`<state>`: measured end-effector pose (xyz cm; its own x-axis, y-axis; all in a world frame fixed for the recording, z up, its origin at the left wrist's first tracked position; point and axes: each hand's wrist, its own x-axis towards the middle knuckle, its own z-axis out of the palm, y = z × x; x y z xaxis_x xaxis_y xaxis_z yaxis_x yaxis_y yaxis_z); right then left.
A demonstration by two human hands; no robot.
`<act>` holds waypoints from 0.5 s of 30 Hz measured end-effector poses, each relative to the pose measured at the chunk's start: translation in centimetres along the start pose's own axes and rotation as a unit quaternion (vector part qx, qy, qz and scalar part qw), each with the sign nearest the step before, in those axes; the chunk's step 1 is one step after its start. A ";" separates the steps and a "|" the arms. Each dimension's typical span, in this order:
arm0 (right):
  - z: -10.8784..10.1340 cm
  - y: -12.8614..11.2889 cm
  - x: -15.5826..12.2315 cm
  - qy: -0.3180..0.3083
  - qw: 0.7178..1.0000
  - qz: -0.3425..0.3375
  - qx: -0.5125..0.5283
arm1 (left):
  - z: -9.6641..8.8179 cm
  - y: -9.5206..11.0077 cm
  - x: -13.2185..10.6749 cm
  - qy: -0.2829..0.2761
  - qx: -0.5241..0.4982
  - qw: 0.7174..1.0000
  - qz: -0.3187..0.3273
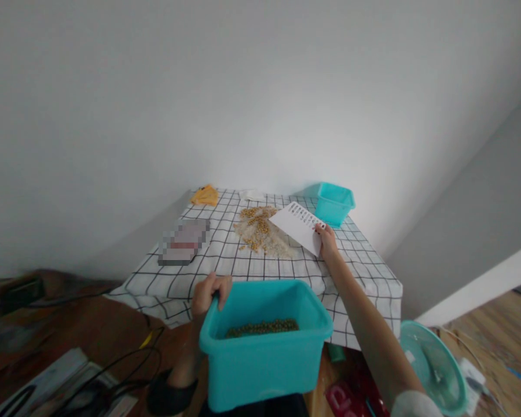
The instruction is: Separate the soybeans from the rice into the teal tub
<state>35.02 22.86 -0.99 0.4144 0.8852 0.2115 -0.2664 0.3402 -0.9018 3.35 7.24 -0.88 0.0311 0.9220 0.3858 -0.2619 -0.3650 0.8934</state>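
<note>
My left hand (pixel 211 292) grips the rim of a turquoise plastic bin (pixel 264 353), held below the near edge of the table; a layer of small greenish-brown beans (pixel 261 328) lies inside it. My right hand (pixel 327 240) reaches over the checked tablecloth (pixel 243 266) and holds a white printed card (pixel 298 226) by its corner. The card's edge lies against a pile of yellow beans mixed with pale grains (pixel 260 230) spread on the cloth.
A second turquoise bin (pixel 333 202) stands at the table's far right corner. An orange cloth (pixel 205 196) lies at the far left, a blurred flat object (pixel 184 242) on the left side. Cables (pixel 113 370) and a round turquoise lid (pixel 434 365) are on the floor.
</note>
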 end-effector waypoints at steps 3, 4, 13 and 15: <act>-0.2 0.3 0.0 -0.002 1.000 0.001 -0.004 | 0.0 0.0 -0.2 0.013 -0.005 1.000 -0.002; -0.2 0.3 0.0 -0.002 1.000 0.002 -0.006 | -0.1 0.0 -0.2 0.015 -0.006 1.000 -0.004; 0.3 0.3 -0.8 -0.002 1.000 0.008 -0.016 | -0.1 0.0 0.1 0.016 -0.011 1.000 -0.010; 0.3 0.2 -1.0 -0.001 1.000 0.010 -0.014 | -0.1 0.2 0.1 0.015 -0.010 1.000 -0.013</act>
<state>34.27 22.19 -1.29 0.4076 0.8924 0.1935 -0.2511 0.3133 -0.9159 3.24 7.24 -0.68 0.0091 0.9347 0.3552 -0.2802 -0.3386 0.8982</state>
